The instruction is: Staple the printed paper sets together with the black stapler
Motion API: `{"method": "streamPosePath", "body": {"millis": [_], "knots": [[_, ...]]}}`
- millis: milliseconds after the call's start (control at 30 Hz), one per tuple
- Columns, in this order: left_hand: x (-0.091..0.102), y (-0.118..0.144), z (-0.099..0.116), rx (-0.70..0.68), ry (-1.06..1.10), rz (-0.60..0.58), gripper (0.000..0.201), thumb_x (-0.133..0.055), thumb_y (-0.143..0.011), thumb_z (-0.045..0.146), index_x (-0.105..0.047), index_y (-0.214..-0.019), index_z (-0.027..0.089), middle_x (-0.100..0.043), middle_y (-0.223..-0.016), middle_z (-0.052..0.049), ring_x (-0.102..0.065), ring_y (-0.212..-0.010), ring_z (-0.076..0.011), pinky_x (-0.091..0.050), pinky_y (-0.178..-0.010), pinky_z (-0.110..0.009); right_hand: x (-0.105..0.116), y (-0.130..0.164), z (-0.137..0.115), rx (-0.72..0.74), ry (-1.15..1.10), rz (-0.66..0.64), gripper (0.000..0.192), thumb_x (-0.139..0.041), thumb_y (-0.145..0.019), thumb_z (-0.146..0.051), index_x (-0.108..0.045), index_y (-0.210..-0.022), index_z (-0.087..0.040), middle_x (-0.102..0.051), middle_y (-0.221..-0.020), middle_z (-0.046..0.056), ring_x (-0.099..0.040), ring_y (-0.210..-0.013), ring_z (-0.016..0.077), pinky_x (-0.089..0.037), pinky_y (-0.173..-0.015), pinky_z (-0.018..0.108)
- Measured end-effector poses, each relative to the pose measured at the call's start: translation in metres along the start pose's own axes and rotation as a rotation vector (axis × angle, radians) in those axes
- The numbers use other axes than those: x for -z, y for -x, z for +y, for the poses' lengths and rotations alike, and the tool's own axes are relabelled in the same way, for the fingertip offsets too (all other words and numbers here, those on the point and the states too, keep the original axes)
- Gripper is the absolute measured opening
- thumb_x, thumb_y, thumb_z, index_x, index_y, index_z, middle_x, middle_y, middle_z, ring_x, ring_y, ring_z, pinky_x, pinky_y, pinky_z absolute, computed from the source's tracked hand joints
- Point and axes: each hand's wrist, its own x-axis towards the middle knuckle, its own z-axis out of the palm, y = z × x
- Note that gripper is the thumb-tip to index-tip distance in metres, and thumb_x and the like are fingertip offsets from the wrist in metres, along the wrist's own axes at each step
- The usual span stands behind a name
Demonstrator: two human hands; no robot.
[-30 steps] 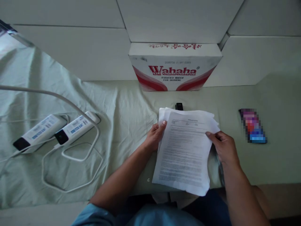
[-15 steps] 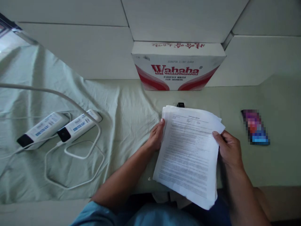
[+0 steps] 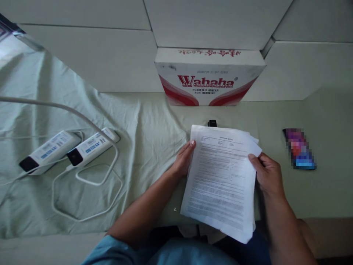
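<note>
A stack of printed paper sheets (image 3: 217, 184) is held up between my two hands, its lower end reaching past the table's front edge. My left hand (image 3: 184, 159) is closed on the stack's left edge, thumb on the front and the other fingers partly hidden behind. On the upper right side, my right hand (image 3: 267, 171) pinches the sheets, thumb on top and fingers underneath. The sheets' edges are slightly fanned at the upper right corner. Just beyond the top edge, a small black object (image 3: 212, 123) shows in part.
A Wahaha water carton (image 3: 208, 82) stands against the white panels. To the right lies a phone (image 3: 300, 149) with a blurred screen. Two white power banks (image 3: 95, 146) and a looped white cable (image 3: 82, 220) lie on the left of the green cloth (image 3: 149, 121).
The left thumb has slid slightly onto the front of the sheets. The stack's right corner has shifted a little left, with my right hand following. Its bottom edge is slightly higher.
</note>
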Motion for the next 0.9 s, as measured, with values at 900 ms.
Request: {"method": "streamPosePath", "body": {"millis": [900], "knots": [[0.0044,-0.0027,-0.0049,-0.055,-0.080,0.058,0.068,-0.092,-0.069,0.076,-0.081,-0.099,0.016,-0.081,-0.086,-0.005,-0.077,-0.081,-0.0252,-0.057,-0.073,-0.034,-0.0032,-0.0007,0.0028,0.272,0.094,0.344,0.033,-0.085,-0.086,-0.051,-0.081,-0.089,-0.019,-0.073,-0.076,0.000,-0.061,-0.069,0.0160,-0.050,-0.068,0.030]]}}
